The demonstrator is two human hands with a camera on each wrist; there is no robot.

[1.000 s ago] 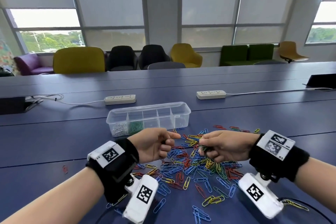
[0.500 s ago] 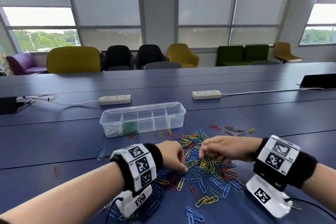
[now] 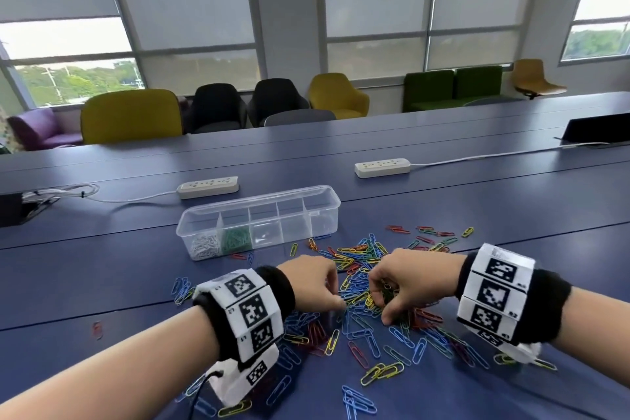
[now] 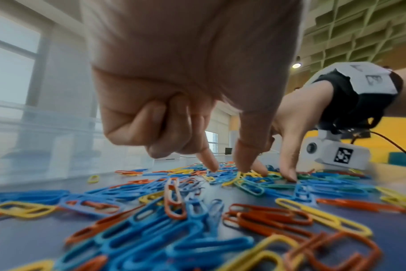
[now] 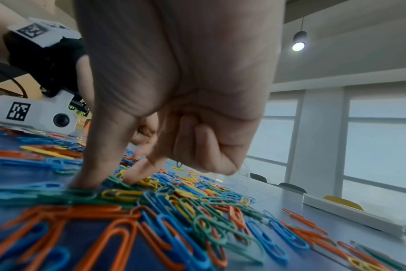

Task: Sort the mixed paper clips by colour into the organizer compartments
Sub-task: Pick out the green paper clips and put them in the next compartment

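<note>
Whether either hand's fingers (image 4: pixel 209 163) pinch a clip is unclear; the organizer (image 4: pixel 46 139) shows only as blur.

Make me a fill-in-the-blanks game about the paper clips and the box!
1. The clear organizer has white clips in its leftmost compartment and ____ clips in the next one.
2. The pile of mixed paper clips lies on a ____ table.
3. The left hand and the right hand both reach ____ into the pile.
4. Behind the organizer lie ____ white power strips.

Missing words: green; blue; down; two
</note>
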